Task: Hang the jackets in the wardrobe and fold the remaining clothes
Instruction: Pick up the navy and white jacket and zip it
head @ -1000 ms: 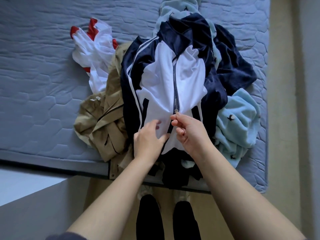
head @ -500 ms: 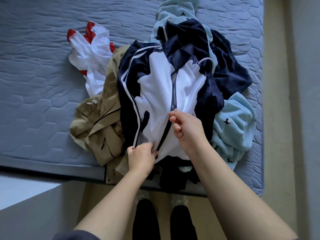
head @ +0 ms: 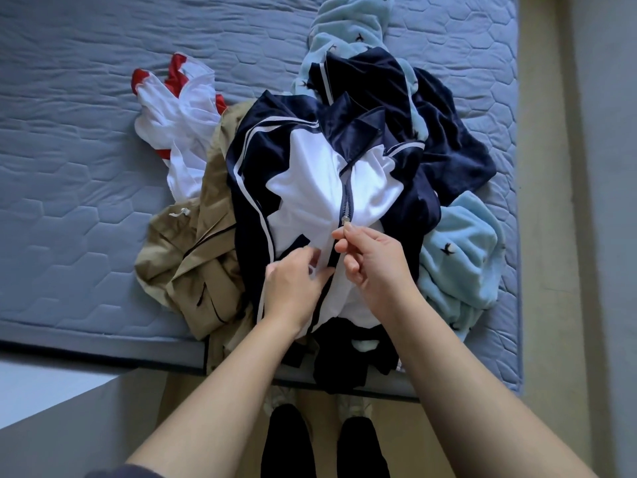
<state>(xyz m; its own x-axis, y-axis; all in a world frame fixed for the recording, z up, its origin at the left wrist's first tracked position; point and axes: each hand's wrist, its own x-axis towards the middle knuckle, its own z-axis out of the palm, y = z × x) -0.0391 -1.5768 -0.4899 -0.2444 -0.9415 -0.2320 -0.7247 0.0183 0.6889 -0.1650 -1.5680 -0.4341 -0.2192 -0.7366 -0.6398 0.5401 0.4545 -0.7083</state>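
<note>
Navy-and-white jacket point(head: 320, 188) being zipped on top of the pile

Head view: right hand point(head: 374, 262) pinches the zip pull point(head: 345, 220), roughly halfway up; left hand point(head: 296, 288) grips the near hem beside the zip. Jacket lies on the mattress point(head: 86, 167) near its near edge, over a tan coat point(head: 203, 250), with a white-red top point(head: 179, 122) far left and blue fleece point(head: 462, 263) right. Nothing appears hung or folded yet.

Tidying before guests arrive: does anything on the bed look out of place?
Yes. The clothes lie in a crumpled heap on the mattress, and the khaki jacket and a dark garment spill over its near edge. Nothing looks torn or stained.
</note>
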